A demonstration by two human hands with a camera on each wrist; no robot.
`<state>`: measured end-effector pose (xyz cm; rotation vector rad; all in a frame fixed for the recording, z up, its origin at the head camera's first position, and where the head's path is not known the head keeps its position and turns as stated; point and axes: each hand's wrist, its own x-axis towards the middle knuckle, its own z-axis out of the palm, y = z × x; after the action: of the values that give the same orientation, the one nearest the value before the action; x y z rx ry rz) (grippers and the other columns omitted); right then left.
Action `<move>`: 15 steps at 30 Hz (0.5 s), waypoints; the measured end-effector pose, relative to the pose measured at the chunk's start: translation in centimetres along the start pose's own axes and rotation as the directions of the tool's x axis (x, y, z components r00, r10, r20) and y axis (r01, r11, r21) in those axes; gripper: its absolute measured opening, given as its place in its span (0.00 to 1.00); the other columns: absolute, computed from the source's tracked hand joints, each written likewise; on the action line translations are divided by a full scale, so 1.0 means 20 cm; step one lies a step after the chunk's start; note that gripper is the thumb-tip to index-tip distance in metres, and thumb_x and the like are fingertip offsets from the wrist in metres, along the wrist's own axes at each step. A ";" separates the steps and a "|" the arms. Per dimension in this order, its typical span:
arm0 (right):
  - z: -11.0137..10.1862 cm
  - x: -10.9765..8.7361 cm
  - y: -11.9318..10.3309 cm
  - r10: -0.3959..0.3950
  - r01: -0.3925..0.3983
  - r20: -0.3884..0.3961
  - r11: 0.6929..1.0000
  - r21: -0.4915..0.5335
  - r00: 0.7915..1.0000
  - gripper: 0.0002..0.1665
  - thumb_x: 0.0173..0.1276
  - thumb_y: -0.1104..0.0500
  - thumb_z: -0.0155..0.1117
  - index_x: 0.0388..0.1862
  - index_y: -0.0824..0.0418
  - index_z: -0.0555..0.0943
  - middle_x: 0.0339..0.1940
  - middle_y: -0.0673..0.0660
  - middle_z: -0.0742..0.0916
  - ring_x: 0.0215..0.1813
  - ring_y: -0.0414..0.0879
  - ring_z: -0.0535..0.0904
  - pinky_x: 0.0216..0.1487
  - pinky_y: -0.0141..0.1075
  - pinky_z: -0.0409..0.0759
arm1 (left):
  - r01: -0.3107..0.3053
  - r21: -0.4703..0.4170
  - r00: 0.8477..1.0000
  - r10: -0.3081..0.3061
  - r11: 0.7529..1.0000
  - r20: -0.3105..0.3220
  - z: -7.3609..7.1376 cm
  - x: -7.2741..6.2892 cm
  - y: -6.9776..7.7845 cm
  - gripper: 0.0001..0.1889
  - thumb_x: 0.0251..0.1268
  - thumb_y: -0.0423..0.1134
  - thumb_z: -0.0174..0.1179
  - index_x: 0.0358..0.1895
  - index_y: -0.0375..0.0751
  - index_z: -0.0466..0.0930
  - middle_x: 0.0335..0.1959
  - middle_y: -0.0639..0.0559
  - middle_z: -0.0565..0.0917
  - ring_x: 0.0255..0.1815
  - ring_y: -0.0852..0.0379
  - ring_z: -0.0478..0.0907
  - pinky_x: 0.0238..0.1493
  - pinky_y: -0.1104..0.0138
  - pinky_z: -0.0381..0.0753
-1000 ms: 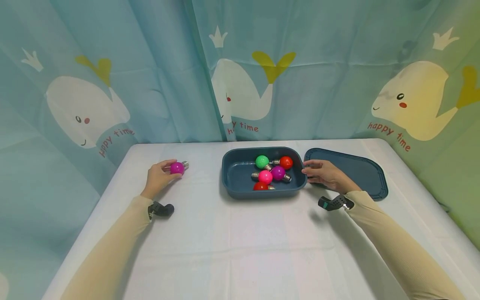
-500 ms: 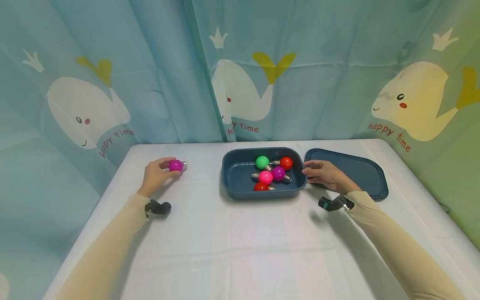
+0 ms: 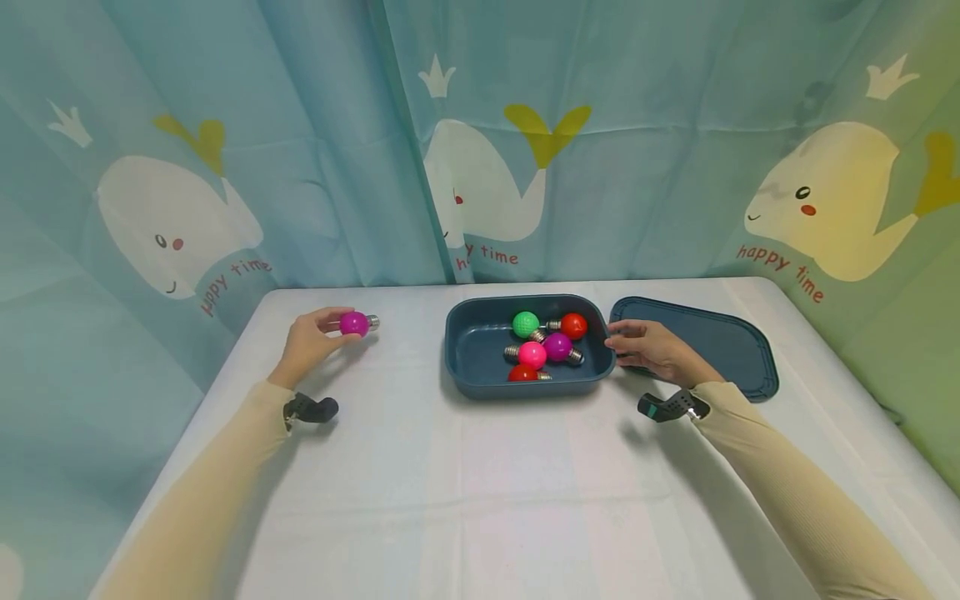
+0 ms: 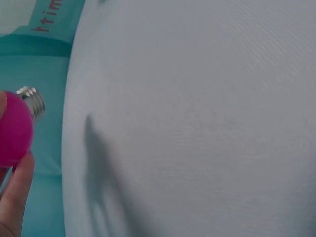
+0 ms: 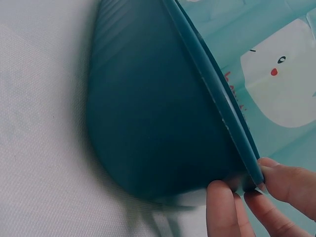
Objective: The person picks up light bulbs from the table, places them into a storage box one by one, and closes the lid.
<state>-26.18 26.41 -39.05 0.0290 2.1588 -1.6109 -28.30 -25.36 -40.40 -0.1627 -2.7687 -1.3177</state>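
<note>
My left hand (image 3: 306,343) pinches a round purple light bulb (image 3: 355,324) between thumb and fingers over the left part of the table. Its silver screw base (image 4: 34,102) points right in the head view. At the right end of a dark blue plastic container (image 3: 480,389), my right hand (image 3: 656,346) grips the rim, thumb (image 5: 286,182) at the top edge and fingers against the outer wall. Inside lie a green bulb (image 3: 525,324), a pink bulb (image 3: 532,356), another purple bulb (image 3: 557,347), a red bulb (image 3: 573,326) and a second red bulb (image 3: 522,373).
A dark blue lid (image 3: 723,346) lies flat to the right of the container, partly behind my right hand. White cloth covers the table (image 3: 480,500). Behind it hangs a light blue curtain (image 3: 330,200) with whale prints.
My left hand has moved slightly away from me, its wrist shifting left, with the purple bulb still held. The bulb has turned a little. My right hand and the container stay in place.
</note>
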 end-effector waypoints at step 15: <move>-0.01 0.00 0.00 -0.013 0.013 0.013 1.000 0.006 1.000 0.38 0.69 0.58 0.58 0.70 0.72 0.56 0.37 0.41 0.81 0.40 0.31 0.78 0.48 0.29 0.81 | -0.055 -0.105 0.982 0.073 0.993 0.177 -0.01 0.05 0.14 0.28 0.57 0.34 0.65 0.61 0.33 0.70 0.61 0.35 0.74 0.63 0.40 0.73 0.55 0.69 0.77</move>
<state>-26.11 26.54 -39.04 0.0059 2.1491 -1.6203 -28.98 -23.66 -37.93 -0.3925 -2.8157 -1.4951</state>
